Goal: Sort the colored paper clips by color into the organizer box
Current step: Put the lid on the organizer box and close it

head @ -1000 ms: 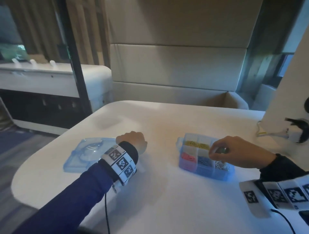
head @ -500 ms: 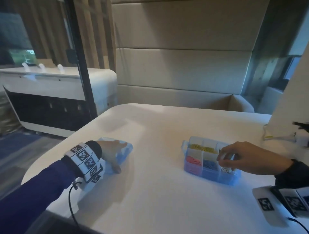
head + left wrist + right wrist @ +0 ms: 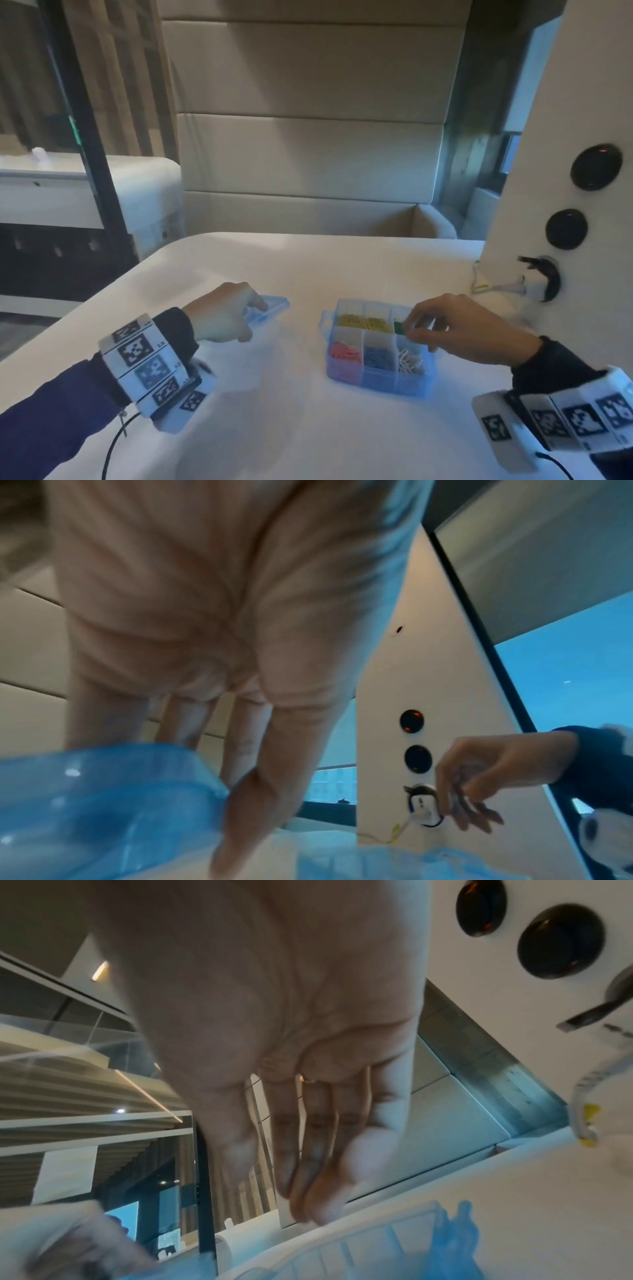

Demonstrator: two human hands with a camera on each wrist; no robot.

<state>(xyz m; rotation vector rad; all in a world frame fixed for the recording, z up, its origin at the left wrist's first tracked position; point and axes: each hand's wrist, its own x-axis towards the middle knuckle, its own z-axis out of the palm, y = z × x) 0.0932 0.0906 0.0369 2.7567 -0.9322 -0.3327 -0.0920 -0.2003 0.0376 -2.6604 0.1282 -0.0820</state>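
So the organizer box (image 3: 378, 353) is sitting open on the white table (image 3: 308, 428), with yellow, pink, blue and white clips lying sorted in separate compartments. Right hand (image 3: 459, 327) is hovering over its far right corner, fingertips pinched together, though I can't tell whether they're holding anything. Left hand (image 3: 222, 317) is gripping the blue lid (image 3: 270, 308), off to the box's left.
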